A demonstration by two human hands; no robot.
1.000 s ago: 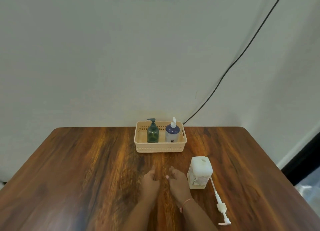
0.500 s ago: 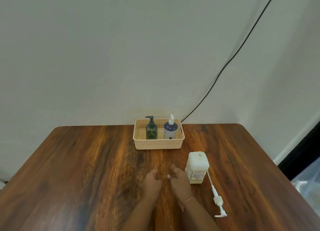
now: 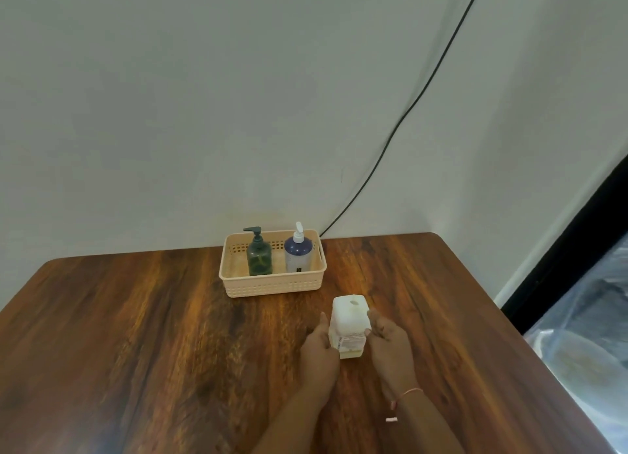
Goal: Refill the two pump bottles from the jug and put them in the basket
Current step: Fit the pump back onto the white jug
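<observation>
A white square jug (image 3: 350,321) stands on the wooden table (image 3: 153,334) with its top hole uncovered. My left hand (image 3: 317,351) presses its left side and my right hand (image 3: 387,345) its right side, so both grip it. Behind it a beige basket (image 3: 272,287) near the wall holds a dark green pump bottle (image 3: 259,259) on the left and a blue-and-white pump bottle (image 3: 298,254) on the right, both upright. The jug's loose white pump (image 3: 391,419) is almost wholly hidden under my right forearm.
A black cable (image 3: 407,113) runs down the wall to the table's back edge, right of the basket. The table's right edge drops off to a dark strip and a plastic-covered floor area (image 3: 584,334).
Both hands have moved right from the bare table in front of me onto the jug's sides. The camera has turned, so the scene sits further right and the pump is now covered.
</observation>
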